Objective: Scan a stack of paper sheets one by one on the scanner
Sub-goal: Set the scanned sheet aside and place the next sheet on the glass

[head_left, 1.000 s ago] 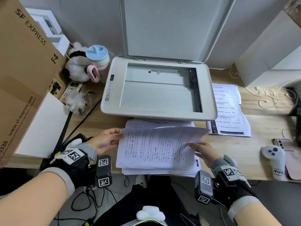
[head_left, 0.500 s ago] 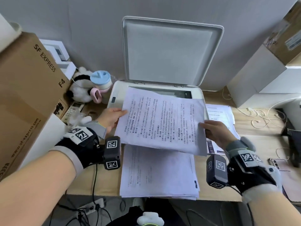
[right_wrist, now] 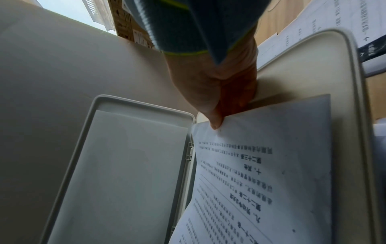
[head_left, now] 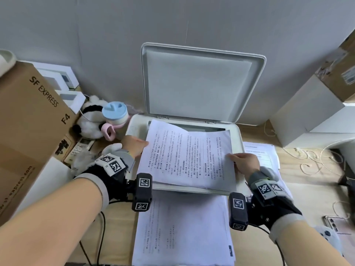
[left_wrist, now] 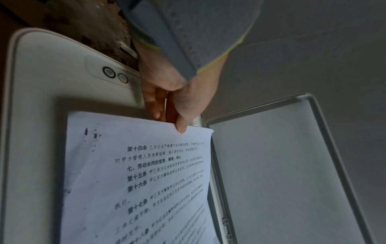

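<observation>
Holding sheet [head_left: 189,156] over scanner [head_left: 237,135] — left hand [head_left: 134,145], right hand [head_left: 245,162] pinching opposite edges, print facing up. Risking blank scan unless flipped — or skewed placement.

place: cluttered home office | cues: scanner [head_left: 184,154]; cardboard box [head_left: 28,121]; plush toy [head_left: 90,120]; wooden desk [head_left: 311,189]

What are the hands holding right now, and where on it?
One printed sheet over the scanner: left hand pinches its left edge, right hand its right edge.
</observation>
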